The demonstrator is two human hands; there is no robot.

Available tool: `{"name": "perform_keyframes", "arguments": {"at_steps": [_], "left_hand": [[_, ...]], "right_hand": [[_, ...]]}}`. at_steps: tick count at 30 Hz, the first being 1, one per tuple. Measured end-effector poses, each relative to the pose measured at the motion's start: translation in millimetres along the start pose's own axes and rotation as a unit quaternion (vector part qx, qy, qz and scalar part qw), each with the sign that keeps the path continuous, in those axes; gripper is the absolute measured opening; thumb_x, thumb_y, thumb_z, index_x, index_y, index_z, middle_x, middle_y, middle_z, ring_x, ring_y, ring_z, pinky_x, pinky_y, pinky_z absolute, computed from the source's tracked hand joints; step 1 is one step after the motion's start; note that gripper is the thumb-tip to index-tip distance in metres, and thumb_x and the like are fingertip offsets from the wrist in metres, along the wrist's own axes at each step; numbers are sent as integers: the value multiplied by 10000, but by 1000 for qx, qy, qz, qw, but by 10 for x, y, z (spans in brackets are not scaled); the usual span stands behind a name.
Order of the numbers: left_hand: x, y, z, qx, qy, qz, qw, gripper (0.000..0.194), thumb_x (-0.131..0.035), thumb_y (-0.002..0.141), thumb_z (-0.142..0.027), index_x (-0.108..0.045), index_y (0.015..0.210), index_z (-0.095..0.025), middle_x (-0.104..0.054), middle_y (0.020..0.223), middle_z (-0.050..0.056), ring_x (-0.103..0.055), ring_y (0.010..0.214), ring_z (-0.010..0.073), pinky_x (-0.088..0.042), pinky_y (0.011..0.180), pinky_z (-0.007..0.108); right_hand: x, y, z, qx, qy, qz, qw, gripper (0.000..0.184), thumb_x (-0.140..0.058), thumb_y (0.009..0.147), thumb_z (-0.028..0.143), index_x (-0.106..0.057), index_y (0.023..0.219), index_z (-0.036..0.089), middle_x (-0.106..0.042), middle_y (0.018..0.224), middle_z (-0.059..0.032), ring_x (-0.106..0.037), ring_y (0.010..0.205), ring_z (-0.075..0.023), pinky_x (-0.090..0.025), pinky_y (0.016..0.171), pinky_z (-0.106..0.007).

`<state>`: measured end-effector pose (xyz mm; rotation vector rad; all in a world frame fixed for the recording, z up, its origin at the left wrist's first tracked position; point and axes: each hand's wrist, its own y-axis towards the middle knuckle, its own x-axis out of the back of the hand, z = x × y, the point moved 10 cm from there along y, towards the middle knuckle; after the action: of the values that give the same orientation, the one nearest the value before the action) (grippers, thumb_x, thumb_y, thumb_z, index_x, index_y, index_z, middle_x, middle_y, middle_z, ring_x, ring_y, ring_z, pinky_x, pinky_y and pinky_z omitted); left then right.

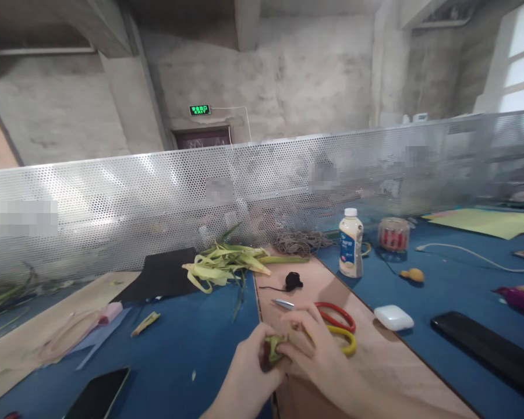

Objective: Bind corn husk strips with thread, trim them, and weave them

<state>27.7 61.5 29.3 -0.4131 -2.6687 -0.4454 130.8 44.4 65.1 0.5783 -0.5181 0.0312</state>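
My left hand (250, 368) is closed around a small brown-and-green piece (274, 348), whose kind I cannot make out. The fingers of my right hand (317, 343) pinch at its green part from the other side, covering much of it. Behind my right hand lie scissors (339, 315) with one red and one yellow handle, their metal blade tip pointing left; the hand hides their middle. Both hands are above the seam between the blue table top (174, 361) and a light brown board (375, 372). A small ball of black cord (294, 281) lies farther back on the board.
Pale green corn husks (227, 265) lie behind my hands, beside black paper (168, 276). On the right are a bottle (351, 244), a jar (393, 235), a small gourd (414, 275) and a white case (393, 318). A phone (98, 396) lies front left. A perforated metal screen (157, 203) bounds the back.
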Motion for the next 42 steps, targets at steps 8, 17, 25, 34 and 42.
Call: {"name": "perform_keyframes", "arguments": {"at_steps": [8, 17, 25, 34, 42], "left_hand": [[-126, 14, 33, 43, -217, 60, 973, 156, -608, 682, -184, -468, 747, -163, -505, 660, -40, -500, 572, 95, -414, 515, 203], [-212, 77, 254, 131, -334, 18, 933, 393, -516, 714, -554, -458, 717, -165, -451, 558, -59, -393, 399, 44, -286, 390, 168], [14, 24, 187, 78, -183, -59, 978, 338, -455, 795, -480, -482, 661, -171, -394, 440, -85, -347, 368, 65, -268, 374, 174], [166, -71, -31, 81, -20, -107, 991, 352, -321, 843, -473, -454, 670, -197, -349, 411, -84, -331, 361, 90, -282, 383, 187], [291, -110, -49, 77, 17, -147, 986, 343, -292, 855, -448, -453, 677, -202, -325, 398, -90, -340, 358, 92, -288, 379, 179]], "right_hand": [[-185, 31, -244, -79, 51, 51, 994, 237, -541, 754, 205, -466, 978, 201, -516, 717, 20, -534, 692, -159, -421, 617, -264], [-145, -9, -248, -117, 45, 28, 992, 146, -477, 808, 277, -460, 922, 187, -585, 828, -11, -564, 787, -167, -429, 661, -246], [-241, -62, -261, -120, 81, 16, 989, 206, -399, 842, 331, -454, 982, 191, -551, 759, -3, -550, 713, -160, -421, 681, -257], [-143, -77, -124, -121, 153, -5, 981, 293, -271, 876, 430, -457, 861, 205, -565, 704, -13, -566, 660, -164, -453, 600, -239], [88, -69, -299, -161, 105, -112, 975, 292, -398, 814, 464, -518, 849, 200, -624, 824, -42, -576, 816, -185, -460, 679, -215]]}}
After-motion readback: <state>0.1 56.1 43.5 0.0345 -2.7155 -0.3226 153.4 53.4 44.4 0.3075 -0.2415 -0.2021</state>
